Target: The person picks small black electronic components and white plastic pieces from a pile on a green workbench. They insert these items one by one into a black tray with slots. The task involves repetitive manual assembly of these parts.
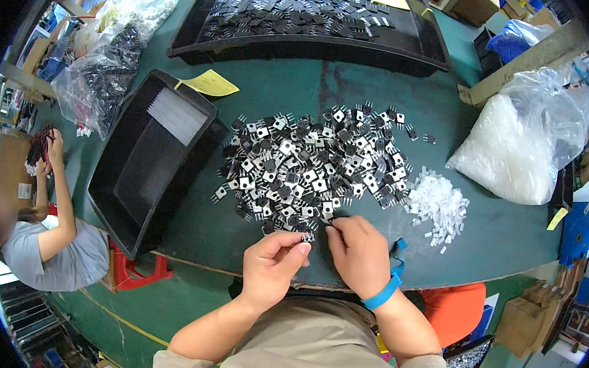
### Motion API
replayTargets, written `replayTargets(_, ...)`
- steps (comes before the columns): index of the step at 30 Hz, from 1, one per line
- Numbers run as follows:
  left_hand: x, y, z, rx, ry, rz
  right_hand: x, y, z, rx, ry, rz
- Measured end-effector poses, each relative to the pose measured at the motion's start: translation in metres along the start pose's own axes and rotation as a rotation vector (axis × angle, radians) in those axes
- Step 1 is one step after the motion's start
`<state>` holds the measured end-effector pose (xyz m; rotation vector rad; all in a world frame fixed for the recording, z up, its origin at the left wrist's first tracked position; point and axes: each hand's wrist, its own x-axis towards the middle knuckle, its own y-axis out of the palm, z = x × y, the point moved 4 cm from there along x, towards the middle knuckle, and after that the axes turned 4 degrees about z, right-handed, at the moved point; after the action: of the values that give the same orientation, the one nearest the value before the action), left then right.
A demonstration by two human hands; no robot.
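Observation:
A loose heap of black transistors [310, 164], many showing silvery metal faces and thin legs, lies on the green table in front of me. My left hand [273, 264] is closed in a pinch on one or more transistors [308, 238] at the table's near side; the exact number is hidden by the fingers. Beside it, my right hand [359, 255] reaches the heap's near edge, thumb and forefinger closing on a dark piece that looks like a transistor, mostly covered. A blue wrist strap [384, 293] circles my right wrist. Right of the heap sits a small pile of white translucent pieces [437, 203].
A black bin [126, 171] holding a white ribbed piece stands at left. Along the back, a large black tray [304, 57] carries many dark parts. Clear plastic bags [512, 142] lie right and far left. A co-worker [54, 248] sits left handling dark wires.

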<state>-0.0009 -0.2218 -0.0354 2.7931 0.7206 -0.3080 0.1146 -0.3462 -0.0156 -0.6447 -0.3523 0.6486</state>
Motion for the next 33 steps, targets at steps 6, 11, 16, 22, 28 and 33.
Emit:
replayTargets(6,0.006,0.009,-0.007,0.032,0.13,0.02,-0.022,-0.004,-0.003,0.543,0.251,0.097)
replayTargets(11,0.006,0.01,-0.001,0.012,0.206,0.083,-0.022,-0.007,0.003,0.568,0.173,0.064)
replayTargets(16,0.01,0.01,0.007,-0.01,0.211,0.12,-0.027,-0.005,0.0,0.597,0.181,0.045)
replayTargets(22,0.007,0.013,-0.007,0.205,0.23,0.149,-0.028,-0.01,0.001,0.547,0.156,0.049)
replayTargets(28,0.006,0.005,-0.004,0.023,0.091,0.06,0.001,-0.014,0.003,0.095,-0.037,-0.032)
replayTargets(33,0.007,0.004,0.003,-0.056,0.094,0.075,0.026,0.007,0.004,-0.139,-0.008,-0.023)
